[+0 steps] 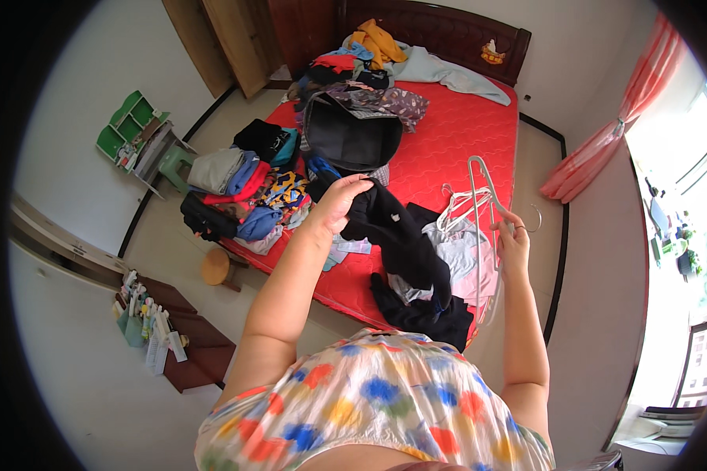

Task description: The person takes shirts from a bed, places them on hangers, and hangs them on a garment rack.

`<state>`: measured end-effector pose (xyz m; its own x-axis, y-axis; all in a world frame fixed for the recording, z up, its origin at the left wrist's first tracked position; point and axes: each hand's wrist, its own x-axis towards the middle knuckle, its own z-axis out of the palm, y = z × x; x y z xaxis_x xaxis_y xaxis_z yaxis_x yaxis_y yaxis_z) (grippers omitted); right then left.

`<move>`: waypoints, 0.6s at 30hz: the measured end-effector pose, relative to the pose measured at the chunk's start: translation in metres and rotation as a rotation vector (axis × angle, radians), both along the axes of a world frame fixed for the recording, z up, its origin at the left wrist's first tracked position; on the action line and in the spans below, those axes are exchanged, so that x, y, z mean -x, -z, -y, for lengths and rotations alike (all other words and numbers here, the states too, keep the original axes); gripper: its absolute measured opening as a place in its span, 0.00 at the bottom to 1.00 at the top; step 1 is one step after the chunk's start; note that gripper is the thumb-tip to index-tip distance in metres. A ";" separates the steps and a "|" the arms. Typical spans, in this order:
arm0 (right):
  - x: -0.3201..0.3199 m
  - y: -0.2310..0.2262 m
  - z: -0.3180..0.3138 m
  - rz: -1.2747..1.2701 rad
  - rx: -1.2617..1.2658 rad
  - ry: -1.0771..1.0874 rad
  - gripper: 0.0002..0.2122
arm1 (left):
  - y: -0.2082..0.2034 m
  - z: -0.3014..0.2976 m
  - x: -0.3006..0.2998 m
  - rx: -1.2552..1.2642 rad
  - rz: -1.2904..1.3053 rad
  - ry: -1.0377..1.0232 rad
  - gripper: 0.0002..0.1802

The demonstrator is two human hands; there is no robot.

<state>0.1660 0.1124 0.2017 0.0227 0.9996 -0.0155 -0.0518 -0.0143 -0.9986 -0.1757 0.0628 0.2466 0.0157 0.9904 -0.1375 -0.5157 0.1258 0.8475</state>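
Over the near part of a bed, my left hand [342, 202] grips the upper edge of a black garment [401, 239], which hangs down with a small white mark on it. My right hand [513, 245] is closed round a white clothes hanger [481, 177], held upright with its metal hook pointing right. Hanger and garment are apart. Below them lie a light grey and pink garment [459, 255] and another black garment [424, 318]. More white hangers [461, 210] rest beside the grey one.
A red quilted mattress [456, 133] carries an open black storage bag [352, 133], a heap of clothes [338, 67] and folded stacks [228, 173] at left. A wooden stool [217, 268] stands by the bed's left side. A pink curtain [597, 157] hangs by the window.
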 end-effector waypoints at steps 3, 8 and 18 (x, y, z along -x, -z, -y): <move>0.001 -0.020 0.021 -0.038 -0.157 -0.167 0.17 | 0.014 -0.005 0.006 -0.028 -0.124 -0.056 0.05; -0.020 -0.015 0.042 0.033 0.017 -0.408 0.13 | 0.012 -0.010 -0.001 -0.059 -0.417 -0.198 0.08; 0.026 -0.015 0.058 0.225 -0.053 -0.427 0.12 | 0.027 -0.007 0.000 -0.179 -0.651 -0.289 0.12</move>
